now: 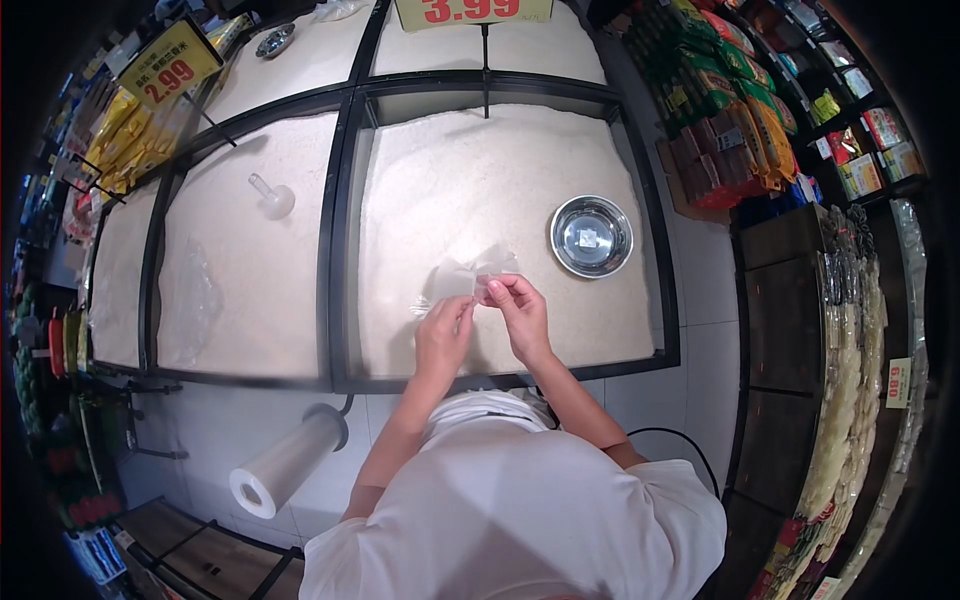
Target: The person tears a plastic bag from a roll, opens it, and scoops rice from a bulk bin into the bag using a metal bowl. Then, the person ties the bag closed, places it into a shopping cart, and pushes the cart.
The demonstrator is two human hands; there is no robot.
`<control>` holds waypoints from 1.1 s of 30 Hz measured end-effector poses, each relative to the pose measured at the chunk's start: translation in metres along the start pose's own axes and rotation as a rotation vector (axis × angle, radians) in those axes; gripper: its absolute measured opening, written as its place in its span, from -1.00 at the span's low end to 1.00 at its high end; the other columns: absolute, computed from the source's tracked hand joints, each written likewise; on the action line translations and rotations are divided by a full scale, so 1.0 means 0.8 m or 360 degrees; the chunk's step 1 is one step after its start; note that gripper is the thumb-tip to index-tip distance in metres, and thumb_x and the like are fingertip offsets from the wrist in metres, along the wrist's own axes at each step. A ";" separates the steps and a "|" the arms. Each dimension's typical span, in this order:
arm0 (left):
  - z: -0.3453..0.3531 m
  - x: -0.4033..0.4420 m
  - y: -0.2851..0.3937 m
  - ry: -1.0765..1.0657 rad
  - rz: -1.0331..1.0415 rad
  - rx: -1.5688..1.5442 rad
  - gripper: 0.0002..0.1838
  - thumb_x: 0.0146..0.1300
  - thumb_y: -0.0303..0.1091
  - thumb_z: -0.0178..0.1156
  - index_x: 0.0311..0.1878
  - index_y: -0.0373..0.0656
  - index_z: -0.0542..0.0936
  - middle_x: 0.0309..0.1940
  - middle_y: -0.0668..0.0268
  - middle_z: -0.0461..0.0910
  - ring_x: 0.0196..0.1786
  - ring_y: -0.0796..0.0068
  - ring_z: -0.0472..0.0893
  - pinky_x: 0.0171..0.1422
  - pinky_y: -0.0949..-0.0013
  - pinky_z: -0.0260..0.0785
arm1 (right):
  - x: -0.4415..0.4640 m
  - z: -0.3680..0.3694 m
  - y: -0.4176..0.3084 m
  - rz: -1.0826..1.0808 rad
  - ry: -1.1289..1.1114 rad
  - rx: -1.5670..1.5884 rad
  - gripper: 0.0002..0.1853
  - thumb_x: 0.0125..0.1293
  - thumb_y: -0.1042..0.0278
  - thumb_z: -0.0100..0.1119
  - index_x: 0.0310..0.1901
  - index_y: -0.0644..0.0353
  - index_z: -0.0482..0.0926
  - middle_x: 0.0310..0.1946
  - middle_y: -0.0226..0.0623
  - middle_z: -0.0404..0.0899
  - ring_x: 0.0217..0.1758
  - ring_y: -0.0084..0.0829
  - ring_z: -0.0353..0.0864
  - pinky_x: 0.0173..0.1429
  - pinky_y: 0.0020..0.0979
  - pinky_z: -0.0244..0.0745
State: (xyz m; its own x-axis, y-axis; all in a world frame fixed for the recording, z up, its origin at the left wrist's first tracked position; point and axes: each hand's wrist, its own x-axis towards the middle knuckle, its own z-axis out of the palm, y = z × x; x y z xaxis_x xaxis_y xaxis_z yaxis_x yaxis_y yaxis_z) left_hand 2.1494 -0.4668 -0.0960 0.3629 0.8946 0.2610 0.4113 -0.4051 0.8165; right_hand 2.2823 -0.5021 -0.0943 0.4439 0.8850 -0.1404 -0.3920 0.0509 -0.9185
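Observation:
Above the near right bin of rice, my two hands meet at a thin clear plastic bag. My left hand pinches the bag's near edge with its fingertips. Close beside it, my right hand grips the same edge between thumb and fingers. The bag spreads away from me over the rice, and its outline is hard to make out. To the right of my hands, a shiny metal bowl rests on the rice with a small pale label inside.
Black frames divide the rice bins. A clear scoop lies in the left bin. Price signs stand on rods. Below the bins hangs a plastic bag roll. Shelves with packaged goods line the right side.

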 end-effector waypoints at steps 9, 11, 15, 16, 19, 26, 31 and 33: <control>-0.004 -0.010 0.010 -0.0060 0.0016 -0.0109 -0.83 0.19 -0.41 0.31 -0.17 -0.19 0.58 -0.34 0.20 0.66 -0.32 0.27 0.69 -0.25 0.30 0.52 | -0.002 -0.013 0.007 -0.0066 -0.0084 -0.0056 -0.90 0.33 0.45 0.26 -0.22 0.28 0.59 -0.31 -0.33 0.63 -0.26 -0.58 0.62 -0.09 -0.52 0.57; -0.006 -0.011 0.016 -0.0100 0.0049 -0.0134 -0.78 0.20 -0.36 0.33 -0.14 -0.20 0.56 -0.34 0.20 0.66 -0.31 0.28 0.70 -0.25 0.32 0.52 | -0.004 -0.012 0.005 -0.0144 -0.0131 -0.0178 -0.91 0.33 0.44 0.26 -0.26 0.28 0.60 -0.30 -0.34 0.61 -0.25 -0.59 0.60 -0.10 -0.54 0.54; 0.000 -0.018 0.004 -0.0152 -0.0189 -0.0482 -0.71 0.27 -0.24 0.31 -0.09 -0.22 0.53 -0.29 0.21 0.67 -0.28 0.43 0.71 -0.28 0.40 0.51 | -0.008 -0.008 -0.001 -0.0264 -0.0215 -0.0355 -0.89 0.34 0.44 0.24 -0.29 0.32 0.61 -0.27 -0.36 0.54 -0.24 -0.60 0.54 -0.12 -0.56 0.50; 0.001 -0.018 0.002 -0.0184 -0.0388 -0.0701 -0.71 0.29 -0.22 0.30 -0.09 -0.22 0.53 -0.28 0.22 0.67 -0.27 0.47 0.71 -0.29 0.43 0.50 | -0.009 -0.008 -0.002 -0.0244 -0.0220 -0.0349 -0.88 0.34 0.45 0.23 -0.29 0.33 0.62 -0.27 -0.36 0.52 -0.24 -0.60 0.53 -0.14 -0.56 0.49; -0.003 -0.015 0.000 -0.0283 -0.0566 -0.0877 -0.71 0.34 -0.22 0.26 -0.07 -0.24 0.52 -0.27 0.25 0.65 -0.29 0.57 0.69 -0.32 0.52 0.46 | -0.013 -0.009 -0.006 -0.0170 -0.0321 -0.0287 -0.86 0.37 0.42 0.21 -0.27 0.33 0.63 -0.29 -0.35 0.53 -0.24 -0.60 0.52 -0.13 -0.55 0.47; -0.007 -0.008 0.000 -0.0220 -0.0327 -0.1036 -0.79 0.37 -0.37 0.20 -0.05 -0.28 0.49 -0.32 0.33 0.60 -0.30 0.62 0.63 -0.22 0.56 0.47 | -0.016 -0.019 -0.006 -0.0142 -0.0399 -0.0418 -0.86 0.36 0.40 0.22 -0.29 0.30 0.62 -0.32 -0.38 0.55 -0.23 -0.60 0.52 -0.08 -0.53 0.46; -0.011 -0.005 0.004 -0.0330 -0.0546 -0.1197 -0.89 0.39 -0.43 0.17 -0.09 -0.20 0.50 -0.40 0.38 0.57 -0.35 0.65 0.55 -0.18 0.53 0.44 | -0.017 -0.020 -0.010 0.0119 -0.0419 -0.0195 -0.88 0.34 0.39 0.25 -0.27 0.26 0.60 -0.33 -0.35 0.63 -0.24 -0.58 0.57 -0.06 -0.50 0.50; -0.005 -0.006 -0.004 -0.0291 -0.0533 -0.1150 -0.89 0.39 -0.42 0.16 -0.10 -0.20 0.50 -0.38 0.38 0.57 -0.35 0.65 0.55 -0.19 0.53 0.45 | -0.015 -0.023 -0.009 0.0176 -0.0392 -0.0112 -0.88 0.34 0.38 0.26 -0.26 0.26 0.60 -0.35 -0.36 0.63 -0.26 -0.59 0.59 -0.10 -0.52 0.54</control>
State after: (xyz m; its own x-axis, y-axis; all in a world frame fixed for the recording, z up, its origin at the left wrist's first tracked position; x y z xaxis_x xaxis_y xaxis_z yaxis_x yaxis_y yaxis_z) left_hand 2.1429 -0.4694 -0.0976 0.4728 0.8762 -0.0931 -0.0958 0.1562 0.9831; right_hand 2.2946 -0.5220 -0.0927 0.1888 0.9697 -0.1550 -0.3665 -0.0769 -0.9273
